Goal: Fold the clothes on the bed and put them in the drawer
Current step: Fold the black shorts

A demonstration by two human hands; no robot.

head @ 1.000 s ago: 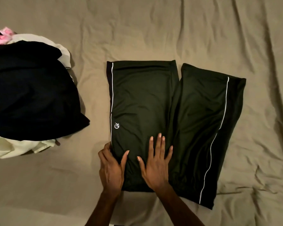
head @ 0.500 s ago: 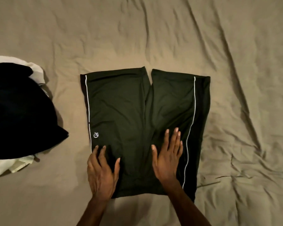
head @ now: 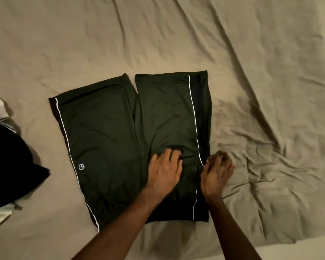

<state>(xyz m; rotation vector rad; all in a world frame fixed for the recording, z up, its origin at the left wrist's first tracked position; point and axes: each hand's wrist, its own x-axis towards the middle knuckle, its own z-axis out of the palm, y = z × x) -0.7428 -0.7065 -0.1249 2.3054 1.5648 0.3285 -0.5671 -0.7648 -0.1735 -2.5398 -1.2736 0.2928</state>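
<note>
- Flat and released, my left hand (head: pixel 164 170) presses palm-down on the dark green trousers (head: pixel 105 147), fingers spread over the right-hand leg panel, where the cloth bunches into small wrinkles just ahead of my fingertips.
- Curled at the trousers' right edge, my right hand (head: pixel 217 174) has its fingers bent inward beside the white piping (head: pixel 194 117); the frame is blurred there, so I cannot tell whether this grip is pinching the cloth or clenched on nothing.
- From the head view, the trousers lie folded on the bed (head: pixel 176 44), roughly in the middle of the picture, both legs side by side and touching along a centre seam.
- Their long axis runs from my body away toward the far side of the bed; the left leg tilts a little to the left at its far end, the right leg lies nearly straight.
- Both hems point away from me, and the near end lies between my forearms.
- A thin white stripe runs down each outer side of the trousers.
- Near the left stripe sits a small round white logo (head: pixel 81 167); it is too small to read any letters in it.
- At the left border lies a pile of clothes (head: pixel 9 166), well apart from the trousers: a black garment on top, with pale white and light green cloth showing above and below it.
- The beige sheet on the bed is creased, most heavily to the right of my right hand.
</note>
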